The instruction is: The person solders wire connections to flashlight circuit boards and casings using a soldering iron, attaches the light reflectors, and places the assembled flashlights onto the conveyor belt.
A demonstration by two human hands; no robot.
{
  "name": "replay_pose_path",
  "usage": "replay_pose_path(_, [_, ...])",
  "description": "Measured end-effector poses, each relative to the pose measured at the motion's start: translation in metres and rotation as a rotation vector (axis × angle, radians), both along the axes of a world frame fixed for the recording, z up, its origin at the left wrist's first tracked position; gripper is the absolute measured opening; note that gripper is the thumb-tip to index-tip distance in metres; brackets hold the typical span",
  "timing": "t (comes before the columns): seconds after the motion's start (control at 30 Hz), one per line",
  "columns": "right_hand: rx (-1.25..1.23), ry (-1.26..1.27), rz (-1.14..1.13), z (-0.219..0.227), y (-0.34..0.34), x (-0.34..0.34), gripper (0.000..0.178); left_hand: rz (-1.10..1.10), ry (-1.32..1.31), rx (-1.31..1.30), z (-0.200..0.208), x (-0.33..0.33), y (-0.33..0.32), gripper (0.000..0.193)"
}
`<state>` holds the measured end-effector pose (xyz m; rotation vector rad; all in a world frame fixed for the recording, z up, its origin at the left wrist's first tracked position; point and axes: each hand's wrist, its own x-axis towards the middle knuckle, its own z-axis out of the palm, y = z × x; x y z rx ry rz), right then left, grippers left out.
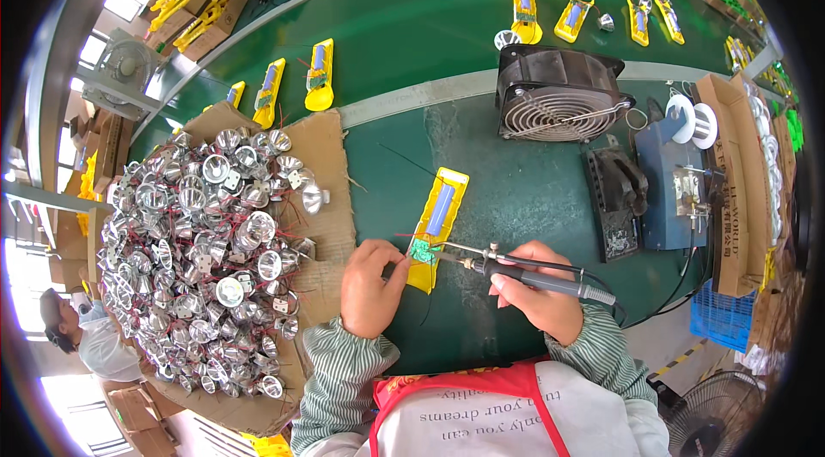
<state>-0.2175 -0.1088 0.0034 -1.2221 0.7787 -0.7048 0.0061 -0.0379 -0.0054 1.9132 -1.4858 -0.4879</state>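
Note:
A yellow plastic housing point(420, 278) lies on the green bench in front of me, holding a blue cylindrical battery point(441, 209) and a small green circuit board point(421, 252). My right hand point(548, 298) is closed round the dark handle of a soldering iron point(546, 279). A thin metal tube runs along the iron, and its tip reaches the board. At the board's left edge my left hand point(369, 287) has thumb and forefinger pinched together. What sits between those fingertips is too small to tell. Thin wires stick out around the housing.
Silvery lamp reflectors point(193, 259) with red wires are heaped on cardboard point(331, 199) at left. A black fan point(563, 96), a soldering stand point(614, 204) and a blue solder-feeding unit point(666, 186) stand right. More yellow housings point(319, 79) lie on the belt point(395, 27) beyond.

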Motion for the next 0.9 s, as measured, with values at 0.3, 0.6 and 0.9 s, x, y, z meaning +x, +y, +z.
replay_pose_path(0.3, [0.076,-0.006,-0.024,-0.008,-0.001,0.011,0.014,0.001,0.115,0.108,-0.001,-0.001,-0.002,0.007])
replay_pose_path(0.6, [0.054,-0.006,0.001,-0.011,-0.003,0.013,0.014,-0.012,0.093,0.095,-0.002,0.0,-0.002,0.007])
replay_pose_path(0.9, [-0.011,-0.012,-0.018,-0.006,-0.004,0.006,0.013,-0.023,0.106,0.114,0.0,0.0,-0.001,0.006])
